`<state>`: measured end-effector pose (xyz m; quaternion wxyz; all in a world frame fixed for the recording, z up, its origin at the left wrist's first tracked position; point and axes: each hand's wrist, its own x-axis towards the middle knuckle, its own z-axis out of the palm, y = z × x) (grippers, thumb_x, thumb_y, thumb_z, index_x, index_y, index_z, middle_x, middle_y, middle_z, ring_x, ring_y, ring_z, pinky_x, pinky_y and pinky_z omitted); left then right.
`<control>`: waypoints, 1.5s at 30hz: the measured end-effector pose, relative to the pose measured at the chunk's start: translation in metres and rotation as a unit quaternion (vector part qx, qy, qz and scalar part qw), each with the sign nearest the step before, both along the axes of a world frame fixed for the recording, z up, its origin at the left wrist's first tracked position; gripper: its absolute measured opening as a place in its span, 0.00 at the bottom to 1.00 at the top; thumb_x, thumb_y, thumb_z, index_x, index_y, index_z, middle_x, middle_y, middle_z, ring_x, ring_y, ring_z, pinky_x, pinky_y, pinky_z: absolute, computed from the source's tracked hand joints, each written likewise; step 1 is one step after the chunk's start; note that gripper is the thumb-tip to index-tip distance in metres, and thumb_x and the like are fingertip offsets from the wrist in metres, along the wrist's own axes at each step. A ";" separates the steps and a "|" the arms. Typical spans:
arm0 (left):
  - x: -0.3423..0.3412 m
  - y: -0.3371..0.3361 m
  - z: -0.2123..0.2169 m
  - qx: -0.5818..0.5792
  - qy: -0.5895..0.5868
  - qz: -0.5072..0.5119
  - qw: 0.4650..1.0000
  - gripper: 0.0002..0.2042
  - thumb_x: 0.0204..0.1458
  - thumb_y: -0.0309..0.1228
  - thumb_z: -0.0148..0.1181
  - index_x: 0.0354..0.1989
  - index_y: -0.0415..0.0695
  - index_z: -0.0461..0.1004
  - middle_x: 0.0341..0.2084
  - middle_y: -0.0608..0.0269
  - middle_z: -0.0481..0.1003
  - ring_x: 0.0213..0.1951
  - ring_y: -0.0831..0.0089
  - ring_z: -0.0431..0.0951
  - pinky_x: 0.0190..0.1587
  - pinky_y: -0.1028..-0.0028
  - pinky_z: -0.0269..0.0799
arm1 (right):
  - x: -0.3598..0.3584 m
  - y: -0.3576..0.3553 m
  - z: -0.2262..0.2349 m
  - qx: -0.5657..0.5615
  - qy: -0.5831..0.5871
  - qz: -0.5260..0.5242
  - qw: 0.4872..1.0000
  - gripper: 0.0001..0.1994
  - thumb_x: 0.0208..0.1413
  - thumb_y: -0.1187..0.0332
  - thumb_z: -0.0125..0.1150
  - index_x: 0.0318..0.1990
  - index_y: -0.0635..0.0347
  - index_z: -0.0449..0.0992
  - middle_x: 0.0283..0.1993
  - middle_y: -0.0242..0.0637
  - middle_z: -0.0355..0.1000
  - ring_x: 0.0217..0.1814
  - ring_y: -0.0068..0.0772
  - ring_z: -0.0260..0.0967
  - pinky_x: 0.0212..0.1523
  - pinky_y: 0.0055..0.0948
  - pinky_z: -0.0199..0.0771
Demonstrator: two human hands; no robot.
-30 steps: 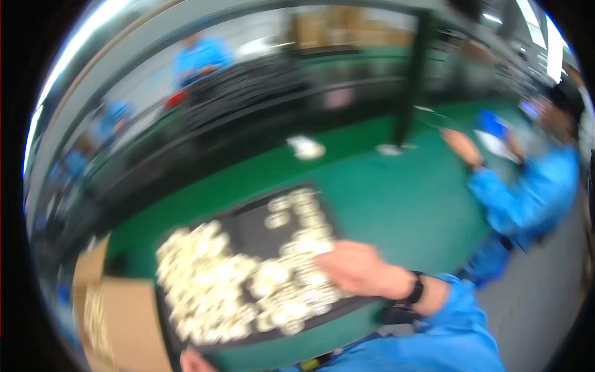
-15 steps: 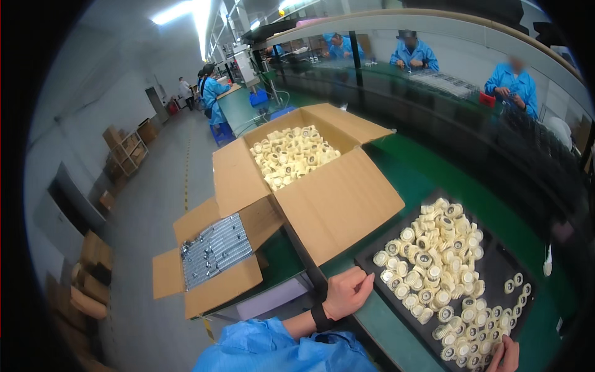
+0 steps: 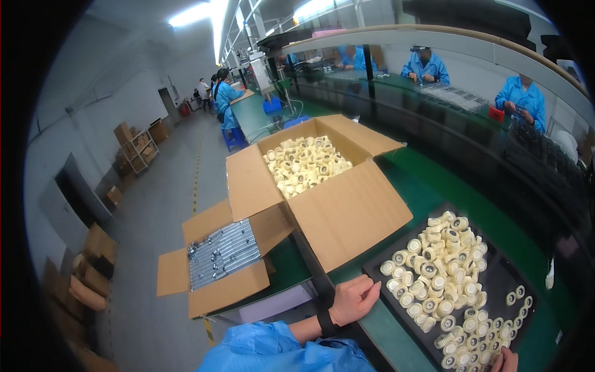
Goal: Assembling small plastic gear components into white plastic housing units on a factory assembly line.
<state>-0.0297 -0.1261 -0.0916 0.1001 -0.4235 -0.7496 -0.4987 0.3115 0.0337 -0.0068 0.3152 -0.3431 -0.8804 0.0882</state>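
My left hand (image 3: 354,301) is curled into a loose fist at the near left edge of a black tray (image 3: 396,313), a dark band round its wrist. No object shows in it. On the tray lies a heap of cream plastic gears (image 3: 443,279) with round centres, some showing dark metal rings. At the tray's near right end my right hand (image 3: 507,361) is cut off by the picture's lower edge. Its fingers are bent in beside the nearest gears, and what they hold, if anything, is hidden.
An open cardboard box (image 3: 347,211) full of similar cream gears stands beyond the tray on the green bench (image 3: 427,177). Lower left, a smaller open carton (image 3: 229,297) holds rows of shiny metal parts. People in blue work across the dark line (image 3: 396,111).
The whole view has shifted, so the bench and boxes sit slightly lower and further right. My left hand stays closed by the tray; my right hand remains at the near gears.
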 end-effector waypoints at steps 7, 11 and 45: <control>0.001 -0.002 -0.003 0.001 -0.004 -0.001 1.000 0.13 0.51 0.27 0.59 0.16 0.41 0.65 0.13 0.60 0.64 0.14 0.64 0.66 0.18 0.69 0.60 | 0.000 -0.003 0.000 -0.004 0.003 0.010 1.000 0.07 0.59 0.76 0.54 0.41 0.67 0.76 0.34 0.47 0.73 0.35 0.46 0.71 0.38 0.35 0.71; 0.005 -0.007 0.000 -0.001 -0.001 0.004 1.000 0.13 0.50 0.27 0.59 0.16 0.41 0.65 0.13 0.60 0.64 0.14 0.65 0.66 0.18 0.69 0.60 | 0.004 -0.006 0.001 -0.012 -0.003 0.003 1.000 0.07 0.58 0.76 0.54 0.41 0.67 0.76 0.34 0.47 0.73 0.35 0.46 0.71 0.38 0.34 0.71; 0.003 -0.003 0.000 0.013 -0.140 -0.055 0.989 0.20 0.61 0.25 0.48 0.15 0.39 0.54 0.14 0.70 0.55 0.18 0.84 0.54 0.21 0.76 0.49 | 0.016 0.028 -0.035 -0.005 0.085 -0.028 0.996 0.21 0.49 0.74 0.61 0.53 0.66 0.68 0.52 0.48 0.68 0.55 0.50 0.64 0.55 0.41 0.66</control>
